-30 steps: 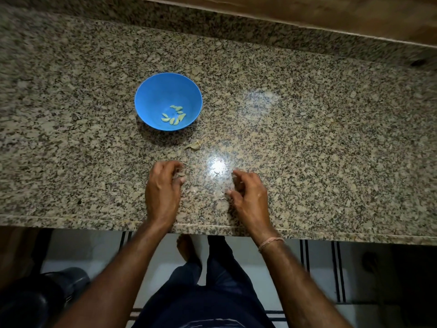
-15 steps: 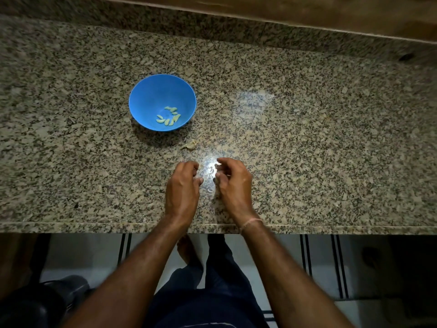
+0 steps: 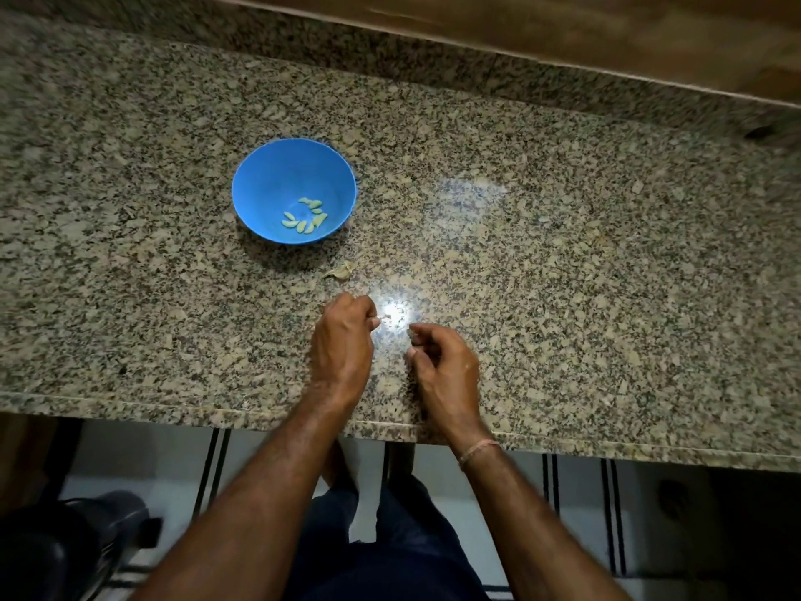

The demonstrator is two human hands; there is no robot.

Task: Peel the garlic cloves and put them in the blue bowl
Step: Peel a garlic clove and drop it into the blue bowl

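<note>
Garlic cloves (image 3: 305, 219), already peeled, lie in the blue bowl (image 3: 260, 184) at the far left of the table (image 3: 563, 275), with a loose garlic scrap (image 3: 340, 271) just near of it. The left hand (image 3: 342, 340) pinches a small pale piece (image 3: 382, 317) in curled fingers. The right hand (image 3: 446, 366) is curled too, its contents impossible to tell. Peeling appears under way; next, the skin must come free.

bowl (image 3: 268, 184) on counter (image 3: 563, 275) | cloves (image 3: 305, 219) in bowl | skin scrap (image 3: 340, 271) before bowl
</note>
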